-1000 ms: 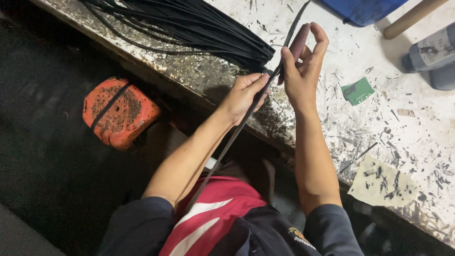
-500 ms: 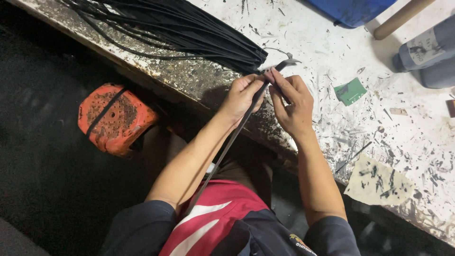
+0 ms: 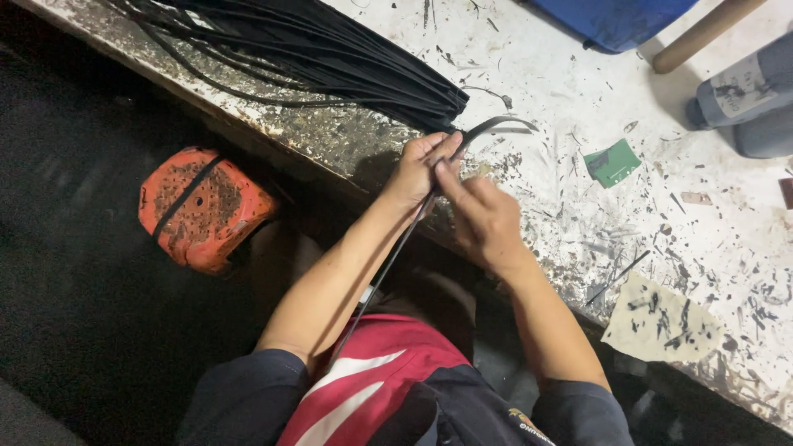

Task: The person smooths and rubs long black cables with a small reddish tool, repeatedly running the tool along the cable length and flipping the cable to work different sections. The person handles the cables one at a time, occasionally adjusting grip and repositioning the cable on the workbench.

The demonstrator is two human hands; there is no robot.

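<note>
- At the front edge of the white workbench (image 3: 578, 206), two bare hands work on one thin black strip (image 3: 487, 128)
- This bench top is scratched and dotted with black specks, and its worn edge runs slanting from the top left down to the lower right
- Past that edge it is dark, and an orange stool (image 3: 202, 206) with a black strap sits down there, well apart from the hands
- A big bundle of black strips (image 3: 330, 58) lies on the bench, and its cut ends stop just beside the left hand
- Right of the hands, the bench has open room, with only small bits on it
- A small green card (image 3: 613, 163) lies near, and a torn paper scrap (image 3: 661, 322) lies close to the bench edge
- A blue tray (image 3: 615, 18), a wooden handle (image 3: 702, 33) and a grey bottle (image 3: 743, 91) sit far back at the top right, well apart from the hands
- The left hand (image 3: 421, 169) is closed around the strip, pinching it just over the bench edge
- The right hand (image 3: 483, 219) is just beside it, with a fingertip touching the strip near the left thumb; its fingers are blurred, so I cannot tell if it grips
- The strip curls out past the left hand over the bench, then runs down along the left arm toward the red and white shirt (image 3: 372, 380)
- Both arms reach up from the dark blue sleeves, bent a little, and the hands meet over the edge
</note>
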